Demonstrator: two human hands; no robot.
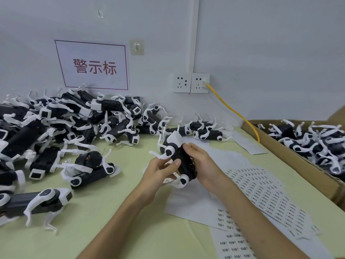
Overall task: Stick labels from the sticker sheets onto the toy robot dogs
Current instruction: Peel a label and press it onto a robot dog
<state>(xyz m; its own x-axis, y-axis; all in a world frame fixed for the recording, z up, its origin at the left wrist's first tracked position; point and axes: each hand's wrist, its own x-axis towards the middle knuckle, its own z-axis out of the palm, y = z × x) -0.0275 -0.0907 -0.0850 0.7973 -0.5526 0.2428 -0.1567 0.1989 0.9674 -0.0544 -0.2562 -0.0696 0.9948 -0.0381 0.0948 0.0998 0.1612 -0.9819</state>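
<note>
A black and white toy robot dog (180, 157) is held above the table, its white legs sticking out to the left. My left hand (160, 170) grips it from the left, thumb pressed on its black body. My right hand (202, 163) wraps around it from the right, fingertips at the upper body. Sticker sheets (261, 191) with rows of small printed labels lie on the table under and to the right of my hands. A further label sheet (233, 242) lies at the near edge.
A large pile of toy robot dogs (61, 128) covers the left and back of the green table (115, 230). A cardboard box (291, 157) on the right holds several more dogs. A yellow cable (235, 111) runs from the wall socket (199, 83) to the box.
</note>
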